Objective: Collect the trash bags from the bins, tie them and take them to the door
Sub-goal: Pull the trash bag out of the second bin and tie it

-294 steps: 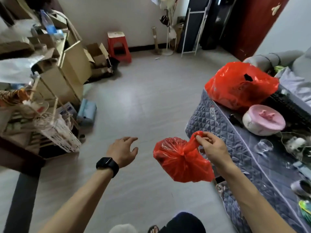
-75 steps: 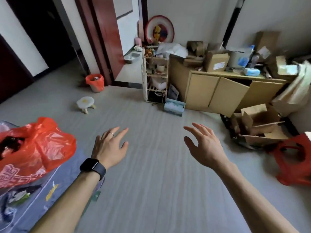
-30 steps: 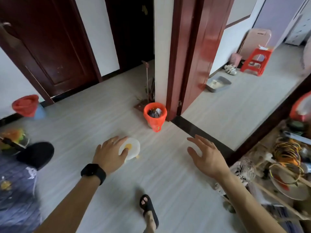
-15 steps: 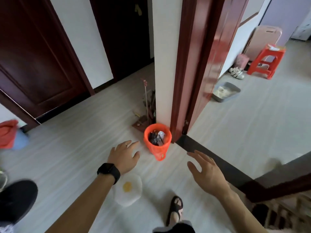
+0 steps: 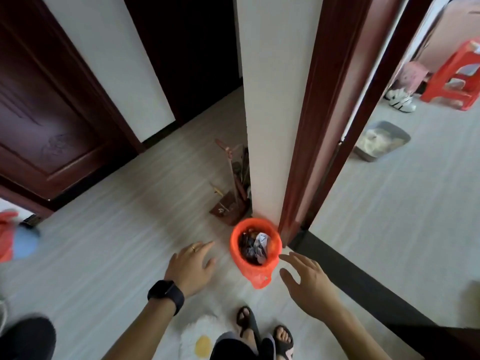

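Head view, lower centre: the orange trash bag (image 5: pixel 257 276) lines a small bin on the floor at the foot of the white wall corner (image 5: pixel 270 126), beside the dark red door frame (image 5: pixel 309 141), with crumpled rubbish inside. The left hand (image 5: pixel 191 266), a black watch (image 5: pixel 166 294) on its wrist, is spread and empty just left of the bag. The right hand (image 5: pixel 309 281) is relaxed and empty, its fingertips at the bag's right rim; contact is unclear. 2 sandalled feet (image 5: pixel 262 333) show at the bottom edge.

no legible text, labels, brands or numbers on anything
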Demonstrator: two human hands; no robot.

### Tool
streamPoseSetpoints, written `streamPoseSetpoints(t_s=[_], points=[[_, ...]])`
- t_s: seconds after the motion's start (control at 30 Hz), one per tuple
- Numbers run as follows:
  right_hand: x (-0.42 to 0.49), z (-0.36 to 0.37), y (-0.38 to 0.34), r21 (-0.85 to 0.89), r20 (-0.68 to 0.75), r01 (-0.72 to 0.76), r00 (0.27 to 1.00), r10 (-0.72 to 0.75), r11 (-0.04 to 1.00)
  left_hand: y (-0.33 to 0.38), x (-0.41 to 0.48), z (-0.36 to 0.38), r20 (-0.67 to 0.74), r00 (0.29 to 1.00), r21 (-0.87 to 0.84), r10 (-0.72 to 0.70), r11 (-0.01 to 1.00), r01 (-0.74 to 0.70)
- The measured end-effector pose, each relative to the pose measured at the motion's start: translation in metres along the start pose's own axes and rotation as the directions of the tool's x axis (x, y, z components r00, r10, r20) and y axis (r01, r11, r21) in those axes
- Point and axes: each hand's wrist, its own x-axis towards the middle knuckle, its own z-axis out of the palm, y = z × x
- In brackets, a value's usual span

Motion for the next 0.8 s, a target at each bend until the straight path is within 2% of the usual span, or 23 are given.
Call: streamPoseSetpoints(t_s=[0.2, 0.4, 0.57, 0.7, 0.8], points=[[0.081, 0.015, -0.004, -0.031, 0.017, -0.101, 0.995, 0.102, 0.994, 0.001, 0.109, -0.014, 0.107, 0.989, 0.013, 0.098, 0.995, -0.1], [0.164, 0.068, 0.007, 0.031, 0.017, -0.352, 0.936, 0.352, 0.936, -0.013, 0.243, 0.01, 0.292, 0.931, 0.045, 0.218, 0.969, -0.241], [0.252, 0.143, 0.042, 0.11, 0.047, -0.538, 0.843, 0.537, 0.836, -0.039, 0.378, 0.074, 0.427, 0.874, 0.019, 0.235, 0.963, -0.268], [0.305, 0.209, 0.088, 0.158, 0.084, -0.635, 0.772, 0.631, 0.756, -0.058, 0.451, 0.137, 0.44, 0.872, 0.03, 0.213, 0.967, -0.251], [0.346, 0.267, 0.146, 0.21, 0.05, -0.693, 0.712, 0.701, 0.69, -0.075, 0.505, 0.208, 0.47, 0.863, 0.038, 0.184, 0.973, -0.228]])
